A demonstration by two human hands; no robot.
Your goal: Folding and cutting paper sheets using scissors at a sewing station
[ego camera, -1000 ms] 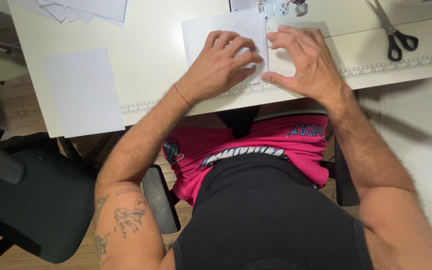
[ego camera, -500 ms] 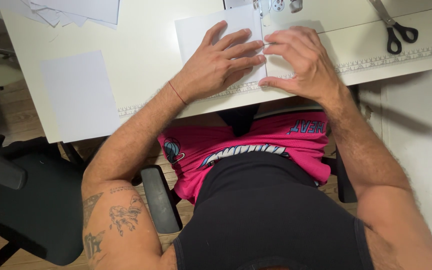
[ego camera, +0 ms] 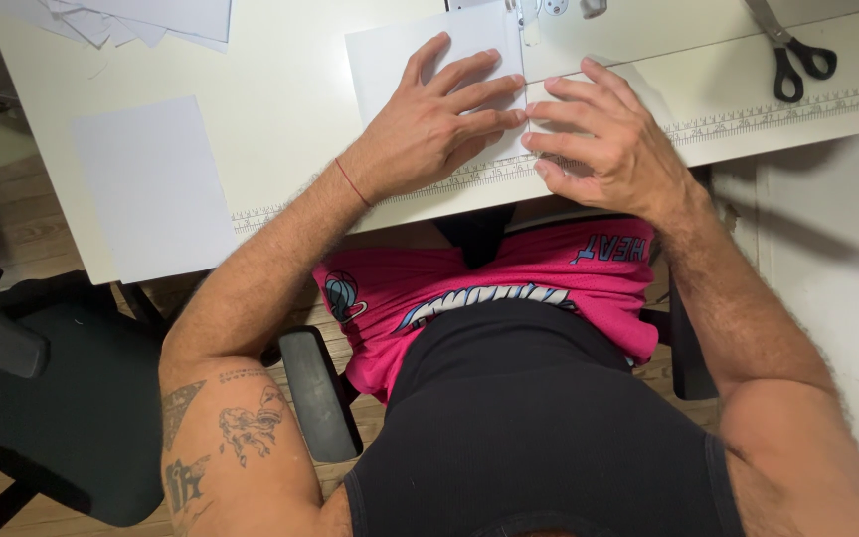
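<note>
The white sheet of paper [ego camera: 405,55] lay flat on the pale surface [ego camera: 280,109], close to its near edge. The left hand [ego camera: 439,124] was spread wide and pressed palm-down on that sheet, gripping nothing. Just right of the sheet, the right hand [ego camera: 603,134] arched with fingers bent, its fingertips touching the sheet's right edge where the two hands met; it too closed on nothing. A printed ruler strip [ego camera: 777,109] ran along the surface's near edge, right of the sheet. Black-handled scissors [ego camera: 797,50] lay well to the right of the sheet, a second blank sheet [ego camera: 151,184] well to its left, overhanging the surface edge, and a loose stack of papers [ego camera: 131,20] up and left of it. Judging from the pose, the sheet could skid or crease crookedly if one hand pushed harder than the other, since only flat pressure pinned it
</note>
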